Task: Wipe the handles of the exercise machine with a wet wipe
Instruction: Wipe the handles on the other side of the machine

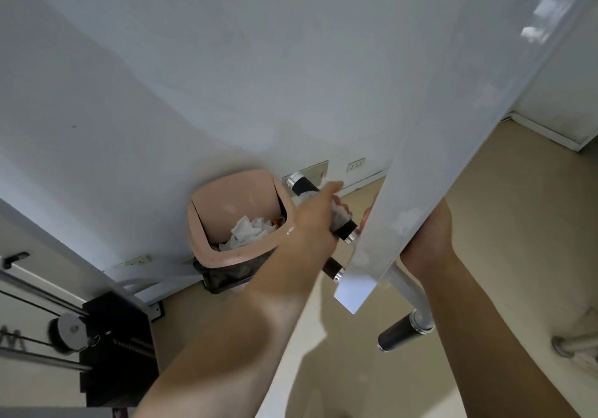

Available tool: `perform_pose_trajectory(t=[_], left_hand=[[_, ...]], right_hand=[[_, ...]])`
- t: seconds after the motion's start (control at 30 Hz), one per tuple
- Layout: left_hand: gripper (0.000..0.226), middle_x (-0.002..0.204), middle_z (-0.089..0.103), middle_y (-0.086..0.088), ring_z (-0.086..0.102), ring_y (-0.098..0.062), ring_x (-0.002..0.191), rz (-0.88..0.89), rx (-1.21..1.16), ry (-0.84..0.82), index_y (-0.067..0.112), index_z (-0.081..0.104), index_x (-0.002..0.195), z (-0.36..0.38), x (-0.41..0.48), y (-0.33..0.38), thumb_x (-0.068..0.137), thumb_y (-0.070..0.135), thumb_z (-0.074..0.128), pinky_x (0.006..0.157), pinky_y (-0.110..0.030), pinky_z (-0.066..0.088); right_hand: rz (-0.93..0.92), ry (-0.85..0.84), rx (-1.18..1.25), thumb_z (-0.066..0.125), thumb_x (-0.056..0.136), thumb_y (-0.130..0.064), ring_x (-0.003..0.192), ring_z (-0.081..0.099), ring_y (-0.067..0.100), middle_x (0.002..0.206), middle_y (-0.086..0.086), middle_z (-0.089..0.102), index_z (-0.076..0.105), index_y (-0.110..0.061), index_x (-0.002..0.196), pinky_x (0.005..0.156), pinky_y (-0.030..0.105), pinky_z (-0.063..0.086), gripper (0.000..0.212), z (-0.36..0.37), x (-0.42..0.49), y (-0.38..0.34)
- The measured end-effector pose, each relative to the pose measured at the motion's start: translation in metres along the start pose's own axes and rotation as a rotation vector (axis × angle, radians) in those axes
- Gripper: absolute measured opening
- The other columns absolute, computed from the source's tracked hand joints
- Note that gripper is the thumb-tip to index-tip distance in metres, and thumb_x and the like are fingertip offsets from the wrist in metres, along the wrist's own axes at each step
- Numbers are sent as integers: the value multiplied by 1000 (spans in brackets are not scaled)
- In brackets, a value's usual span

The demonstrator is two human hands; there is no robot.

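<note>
- A pale wall (161, 77) fills most of the view, above a beige floor (501, 207).
- The exercise machine's broad white beam (469, 110) slants from the upper right down to the centre, glossy and catching reflections.
- Low on the left is the machine's black weight stack (116, 346), with a round pulley (69, 330) and thin cables beside it.
- A pink bin (239, 260) with a swing lid stands against the wall, just left of the handles. It has a black liner (226, 277) and holds crumpled white tissues (249, 231).
- The right hand (427, 233) reaches behind the beam. Its fingers are hidden, so I cannot tell whether it grips anything.
- The left hand (310, 223) is curled round the top handle (302, 186), clamped over the wet wipe (339, 214).
- The top handle is a short black grip with bright chrome caps at both ends. It juts out left of the beam, in front of the wall and above the bin's right rim.
- The wet wipe is white and bunched, wrapped round the middle of that grip, and shows at both edges of the hand.
- A second black handle (333, 267) peeks out lower down at the beam's edge, and a third (399, 333) hangs below the beam's end on a white tube.
- Wall sockets (356, 165) sit low on the wall behind the top handle.
</note>
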State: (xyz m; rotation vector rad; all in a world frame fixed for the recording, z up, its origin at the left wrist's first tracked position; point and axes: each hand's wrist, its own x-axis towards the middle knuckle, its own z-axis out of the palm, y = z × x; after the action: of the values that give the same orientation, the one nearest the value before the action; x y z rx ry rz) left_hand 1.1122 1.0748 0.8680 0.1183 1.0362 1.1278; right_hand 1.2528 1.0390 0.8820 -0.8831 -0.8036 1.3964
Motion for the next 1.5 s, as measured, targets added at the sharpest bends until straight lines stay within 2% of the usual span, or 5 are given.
perform_pose_trajectory(t=[0.27,0.47,0.8,1.17,1.5], left_hand=[[22,60,57,2,57,-11,56,20,-188,-317,15,61,69,-23,-4,15,87,19,74,59,-26,54],[29,61,61,1,60,-10,56,-29,1,-454,14,59,65,-24,-17,-23,92,24,63,59,-23,54],[21,79,72,-9,65,-25,67,81,235,141,13,67,71,9,5,-15,66,26,82,58,-32,48],[34,46,53,3,66,-17,55,67,-258,-642,13,54,62,-26,1,-16,70,5,86,70,-33,61],[21,62,57,-3,57,-20,62,116,228,7,13,58,65,-5,-9,-30,78,13,75,62,-29,47]], right_hand=[[43,-60,5,77,54,-54,69,59,35,80,18,59,58,-3,91,67,41,50,65,6,4,2],[37,-51,-14,45,86,-36,75,55,36,80,20,59,56,0,90,72,43,46,38,1,10,3],[52,-12,-14,78,51,-56,77,56,31,86,15,57,57,-7,94,73,42,45,68,-2,13,-1],[79,-1,15,33,97,-31,70,53,35,81,20,53,54,-2,91,63,36,48,37,9,1,0],[17,39,-19,61,68,-51,88,50,39,91,21,53,52,-2,105,76,44,44,61,10,-1,-1]])
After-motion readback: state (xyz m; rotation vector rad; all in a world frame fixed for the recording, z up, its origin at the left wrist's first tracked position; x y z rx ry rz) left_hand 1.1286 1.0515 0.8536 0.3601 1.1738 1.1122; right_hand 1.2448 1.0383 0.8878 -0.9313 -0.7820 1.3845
